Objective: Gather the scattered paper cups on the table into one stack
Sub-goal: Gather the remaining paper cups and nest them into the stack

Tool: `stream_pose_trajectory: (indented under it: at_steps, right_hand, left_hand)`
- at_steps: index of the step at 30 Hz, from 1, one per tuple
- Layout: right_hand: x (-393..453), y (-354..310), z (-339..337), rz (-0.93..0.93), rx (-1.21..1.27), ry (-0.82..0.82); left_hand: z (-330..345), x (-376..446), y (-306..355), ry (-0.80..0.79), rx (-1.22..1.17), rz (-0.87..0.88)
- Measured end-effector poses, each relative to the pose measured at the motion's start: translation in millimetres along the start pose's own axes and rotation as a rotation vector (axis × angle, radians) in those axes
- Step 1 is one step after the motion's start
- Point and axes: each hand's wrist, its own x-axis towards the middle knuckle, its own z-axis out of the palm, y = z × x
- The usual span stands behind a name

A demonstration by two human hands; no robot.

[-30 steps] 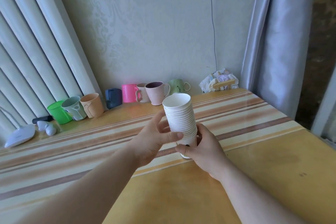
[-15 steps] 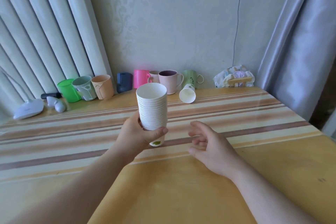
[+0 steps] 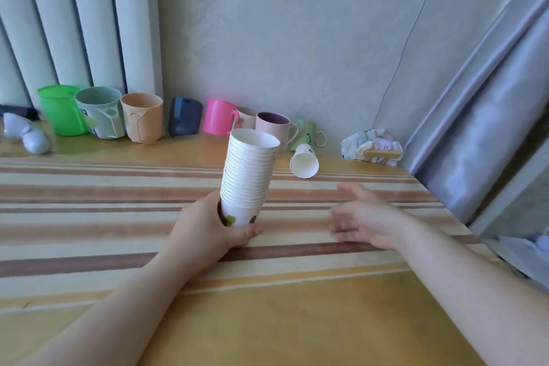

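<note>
Over the striped worktop (image 3: pixel 89 217), the right hand (image 3: pixel 361 217) has let go, open, reaching for the last tipped cup (image 3: pixel 304 160) while the left hand (image 3: pixel 208 232) is keeping its grip clamped on the stack (image 3: pixel 249 175).

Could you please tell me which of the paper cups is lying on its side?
The lone cup beyond the right hand, tipped over with its mouth toward the camera. The others sit nested upright in the stack held by the left hand.

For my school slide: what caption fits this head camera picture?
Left hand holds the paper cup stack; right hand is open near one fallen cup.
</note>
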Motion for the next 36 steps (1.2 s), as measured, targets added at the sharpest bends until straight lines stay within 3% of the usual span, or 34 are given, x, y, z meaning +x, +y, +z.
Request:
stream_pose_trajectory:
  at_steps: [4, 10, 14, 21, 24, 27, 29, 31, 33, 36]
  right_hand:
    - [63.4, -29.6, 1.0, -0.29, -0.617, 0.291]
    - [120.9, -48.6, 13.5, -0.485, -1.103, 0.247]
    - [134.6, -51.9, 11.9, -0.442, -1.178, 0.253]
    - [159.1, -55.5, 27.0, -0.704, -1.326, 0.183]
    - [146.1, -48.5, 34.2, -0.731, -1.064, 0.175]
    - [117.9, -45.8, 46.2, -0.577, -0.33, 0.235]
    - [91.3, -60.8, 55.3, -0.475, 0.21, 0.157]
    - [62.4, -88.3, 55.1, -0.435, 0.521, 0.066]
    - [25.9, -115.3, 51.2, -0.491, 0.659, -0.044]
    - [-19.8, -136.3, 55.0, -0.651, 0.533, -0.241]
  left_hand:
    - [1.9, -1.9, 0.8, 0.051, 0.002, 0.041]
    - [2.9, -1.8, 4.2, 0.074, 0.012, 0.035]
    - [5.7, -1.6, 2.0, 0.087, -0.008, 0.02]
    - [6.6, -0.8, 3.9, 0.106, 0.003, 0.026]
    - [5.5, -2.1, 4.3, 0.105, 0.001, 0.031]
    - [5.5, -2.7, 4.7, 0.099, 0.005, 0.044]
    - [5.3, -3.5, 5.6, 0.1, 0.001, 0.056]
    - [5.2, -3.2, 4.7, 0.098, 0.009, 0.064]
    - [4.3, -2.4, 3.1, 0.089, 0.008, 0.071]
    - [3.6, -2.7, 0.6, 0.076, 0.009, 0.083]
